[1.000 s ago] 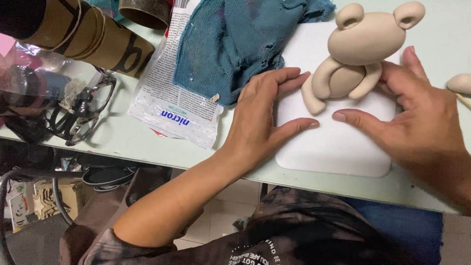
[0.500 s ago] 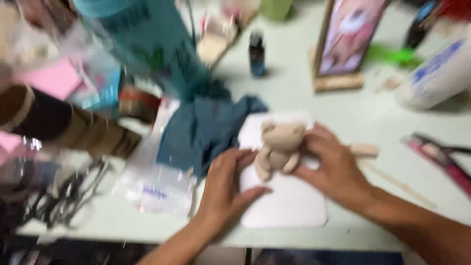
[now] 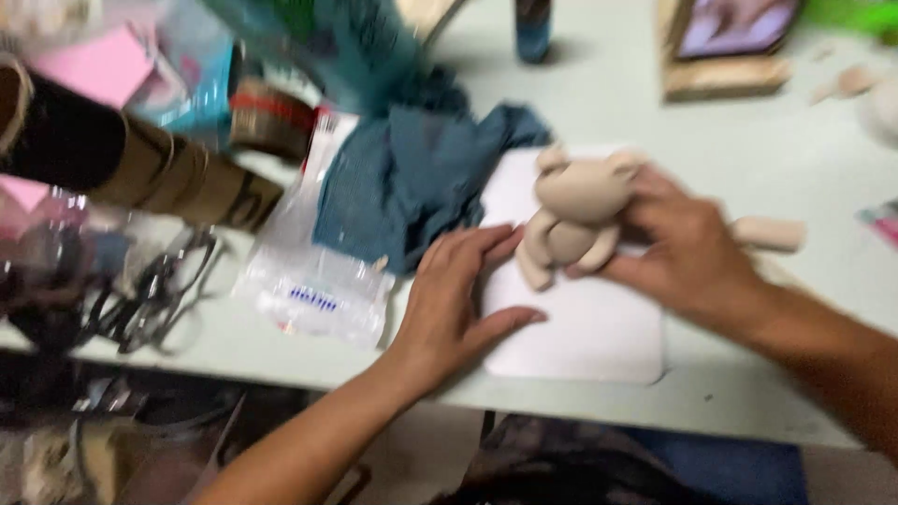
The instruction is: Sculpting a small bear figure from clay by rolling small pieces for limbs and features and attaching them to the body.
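Note:
A beige clay bear figure (image 3: 571,213) sits on a white board (image 3: 580,327) on the pale green table (image 3: 748,393). My right hand (image 3: 687,252) curls around the figure's right side and touches its body. My left hand (image 3: 458,299) lies flat with fingers spread on the board's left edge, just below the figure's foot. The picture is blurred by motion.
A dark teal cloth (image 3: 421,178) lies left of the board, beside a clear plastic bag (image 3: 313,271). Cardboard tubes (image 3: 140,164), scissors and cables (image 3: 159,290) crowd the left. A small bottle (image 3: 533,28), a framed picture (image 3: 734,42) and a beige clay roll (image 3: 767,234) lie farther back and right.
The head camera swung back and away, then in again. My right hand moved from resting beside the figure to gripping its side. My left hand stayed flat on the board.

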